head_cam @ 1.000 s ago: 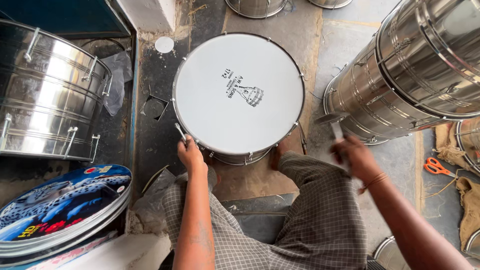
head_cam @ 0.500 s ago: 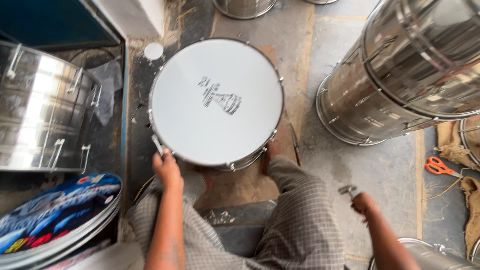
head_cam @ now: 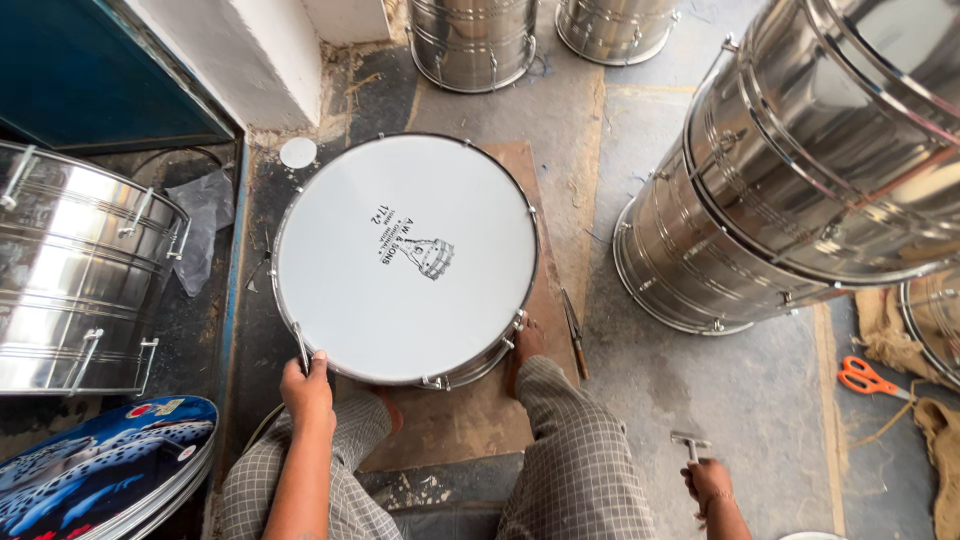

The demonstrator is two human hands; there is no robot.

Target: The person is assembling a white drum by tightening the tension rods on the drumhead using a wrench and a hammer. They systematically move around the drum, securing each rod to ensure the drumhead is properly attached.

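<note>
concrete floor (head_cam: 740, 400): left hand (head_cam: 306, 388) grips drum (head_cam: 405, 258) rim; right hand (head_cam: 708, 482) clenches t-key (head_cam: 690, 443).

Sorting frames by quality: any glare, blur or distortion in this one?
Head view: sharp overall; bright glare on the steel drums; white drumhead evenly lit; wide-angle bending near the edges; right hand with its T-shaped tool slightly soft; left hand crisp.

left hand (head_cam: 306, 392) on drum (head_cam: 405, 258), right hand (head_cam: 708, 482) holding key (head_cam: 690, 444)
</note>
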